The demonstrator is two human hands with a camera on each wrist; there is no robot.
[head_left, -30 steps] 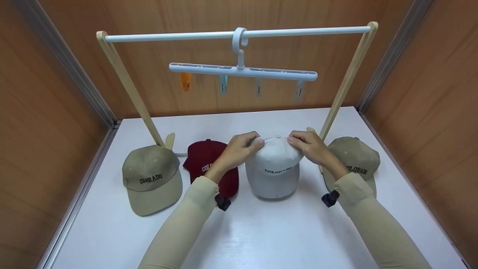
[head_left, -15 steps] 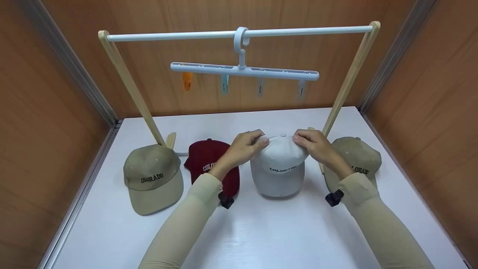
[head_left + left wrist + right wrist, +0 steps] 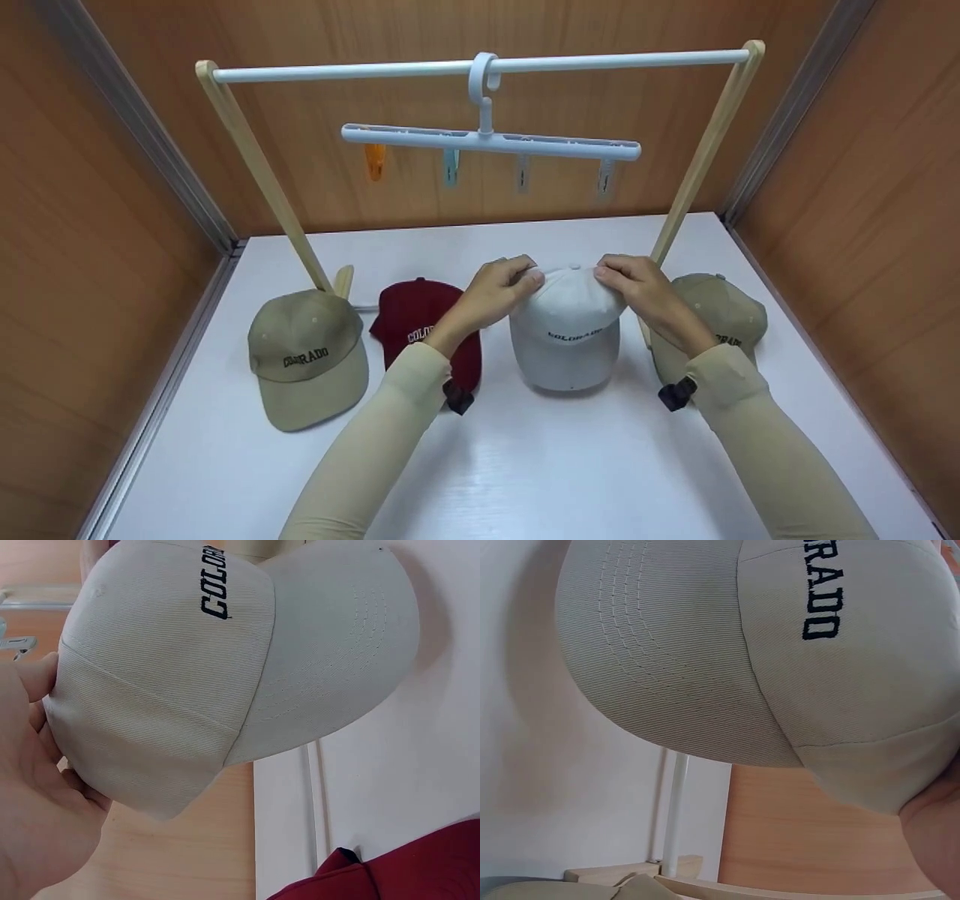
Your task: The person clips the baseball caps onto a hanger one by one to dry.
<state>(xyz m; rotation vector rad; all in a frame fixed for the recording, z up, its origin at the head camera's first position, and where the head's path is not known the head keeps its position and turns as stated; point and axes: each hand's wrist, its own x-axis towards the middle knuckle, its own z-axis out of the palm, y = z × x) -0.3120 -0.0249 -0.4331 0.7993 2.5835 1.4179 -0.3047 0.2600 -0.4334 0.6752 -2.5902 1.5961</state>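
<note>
A white baseball cap [image 3: 566,360] with dark COLORADO lettering is held by both hands, its brim pointing down toward the table. My left hand [image 3: 491,296] pinches the left side of the crown, thumb in front. On the opposite side of the crown, my right hand [image 3: 641,292] grips the fabric the same way. The left wrist view shows the crown [image 3: 150,675] between thumb and fingers; the brim [image 3: 337,652] casts a shadow on the table. In the right wrist view, the cap [image 3: 855,675] largely covers the right hand.
A khaki cap [image 3: 307,360] and a maroon cap [image 3: 416,300] lie left; another khaki cap [image 3: 712,307] lies right, partly behind the right wrist. Above, a light-blue hanger [image 3: 420,139] with several clips, one an orange clip [image 3: 375,161], hangs from a rack's white bar [image 3: 600,64].
Both hands have shifted the white cap a little to the right and slightly upward in the head view. The other caps and the hanger stay put.
</note>
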